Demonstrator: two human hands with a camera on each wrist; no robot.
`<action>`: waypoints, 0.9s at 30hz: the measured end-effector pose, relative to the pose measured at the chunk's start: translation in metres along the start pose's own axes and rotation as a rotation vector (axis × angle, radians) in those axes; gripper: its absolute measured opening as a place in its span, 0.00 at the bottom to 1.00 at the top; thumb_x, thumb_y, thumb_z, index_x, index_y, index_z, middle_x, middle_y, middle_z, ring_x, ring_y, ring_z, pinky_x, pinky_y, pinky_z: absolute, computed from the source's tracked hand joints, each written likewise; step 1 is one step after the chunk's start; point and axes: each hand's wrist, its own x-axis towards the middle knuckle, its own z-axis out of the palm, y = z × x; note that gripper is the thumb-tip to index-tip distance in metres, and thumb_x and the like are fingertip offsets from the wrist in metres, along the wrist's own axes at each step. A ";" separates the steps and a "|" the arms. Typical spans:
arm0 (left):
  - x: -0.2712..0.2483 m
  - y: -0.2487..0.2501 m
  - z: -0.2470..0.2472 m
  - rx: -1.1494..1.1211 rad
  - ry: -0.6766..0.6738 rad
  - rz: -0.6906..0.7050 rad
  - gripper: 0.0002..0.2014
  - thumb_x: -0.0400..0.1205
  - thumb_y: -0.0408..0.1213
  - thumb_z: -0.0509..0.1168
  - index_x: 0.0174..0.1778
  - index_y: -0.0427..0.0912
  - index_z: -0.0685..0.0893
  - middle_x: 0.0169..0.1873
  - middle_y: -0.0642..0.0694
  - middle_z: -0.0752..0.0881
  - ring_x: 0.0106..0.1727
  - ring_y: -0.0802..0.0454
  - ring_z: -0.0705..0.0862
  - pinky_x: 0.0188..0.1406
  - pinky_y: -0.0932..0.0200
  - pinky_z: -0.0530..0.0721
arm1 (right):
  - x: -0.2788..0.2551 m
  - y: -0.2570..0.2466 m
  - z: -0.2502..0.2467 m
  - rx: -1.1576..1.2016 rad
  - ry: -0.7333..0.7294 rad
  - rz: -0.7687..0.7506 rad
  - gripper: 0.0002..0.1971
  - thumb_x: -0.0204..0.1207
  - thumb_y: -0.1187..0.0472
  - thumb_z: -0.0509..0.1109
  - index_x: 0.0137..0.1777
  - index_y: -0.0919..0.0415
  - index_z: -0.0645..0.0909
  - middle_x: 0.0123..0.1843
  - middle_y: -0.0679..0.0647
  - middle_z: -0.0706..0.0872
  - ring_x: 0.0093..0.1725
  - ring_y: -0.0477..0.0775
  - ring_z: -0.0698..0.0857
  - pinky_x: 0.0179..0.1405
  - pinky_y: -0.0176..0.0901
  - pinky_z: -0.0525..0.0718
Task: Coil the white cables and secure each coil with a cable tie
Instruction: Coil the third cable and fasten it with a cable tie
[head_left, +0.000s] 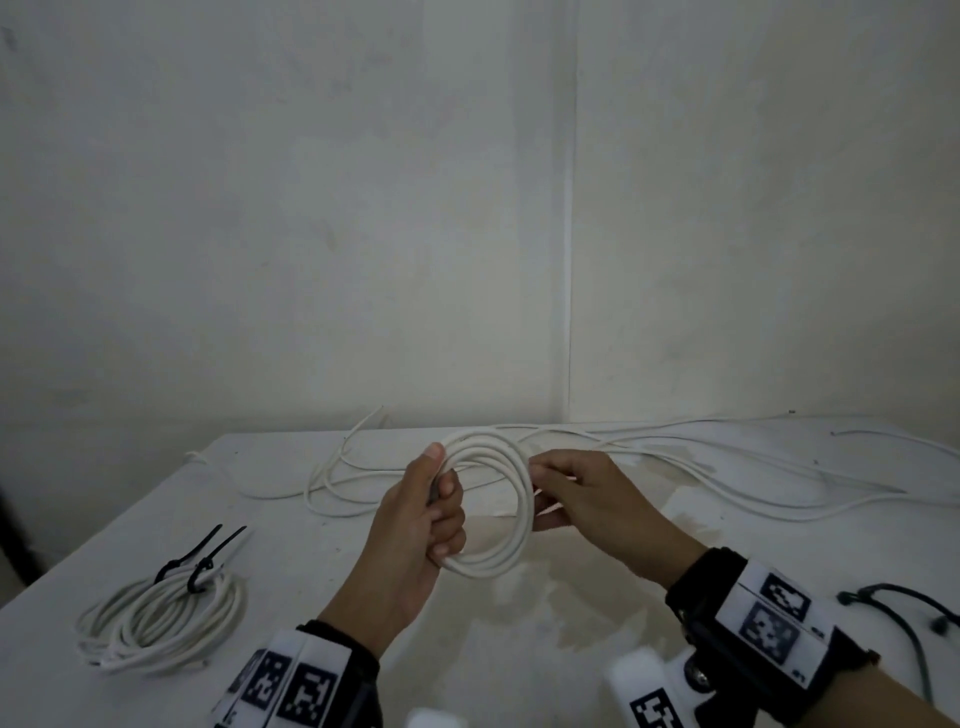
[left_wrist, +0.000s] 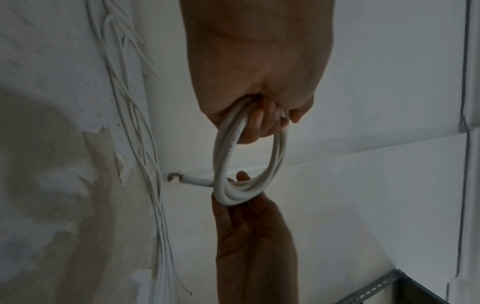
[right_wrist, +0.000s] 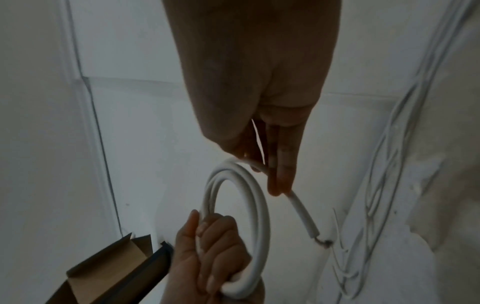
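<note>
White round-section cable coil (head_left: 493, 499): held above the white table (head_left: 597, 597), gripped by the curled left hand (head_left: 415, 525); free end (right_wrist: 302, 214) pinched by the right hand (head_left: 582, 499), fingertips hidden. Tied white coil (head_left: 161, 623) lies left; loose cables (head_left: 727, 467) cut off at right.

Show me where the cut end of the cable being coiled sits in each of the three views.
Head view: not visible; it is hidden behind the right hand.
Left wrist view: the cut end pokes out left of the coil, left of centre.
Right wrist view: lower right of centre, the cut end hangs below the right hand's fingers.
Shared landmark: the coil held by the left hand.
</note>
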 end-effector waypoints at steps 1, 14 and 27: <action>0.001 -0.001 -0.001 -0.001 0.005 -0.002 0.22 0.84 0.46 0.54 0.24 0.43 0.68 0.16 0.53 0.61 0.13 0.62 0.57 0.10 0.70 0.59 | -0.003 -0.002 0.002 0.059 -0.035 0.021 0.12 0.82 0.64 0.60 0.42 0.65 0.84 0.35 0.55 0.86 0.34 0.49 0.86 0.39 0.39 0.88; 0.000 -0.006 0.000 0.040 -0.020 0.014 0.21 0.84 0.48 0.53 0.25 0.43 0.68 0.16 0.53 0.61 0.14 0.62 0.58 0.13 0.69 0.61 | -0.008 0.007 0.013 0.340 -0.089 0.042 0.04 0.78 0.68 0.64 0.46 0.63 0.80 0.38 0.56 0.87 0.39 0.49 0.87 0.41 0.35 0.84; 0.002 -0.012 -0.003 0.076 0.032 0.043 0.21 0.85 0.47 0.52 0.26 0.42 0.68 0.16 0.53 0.61 0.14 0.61 0.59 0.13 0.69 0.62 | -0.013 0.005 0.016 0.134 -0.162 0.017 0.08 0.75 0.69 0.69 0.51 0.59 0.77 0.31 0.47 0.83 0.34 0.48 0.82 0.42 0.39 0.84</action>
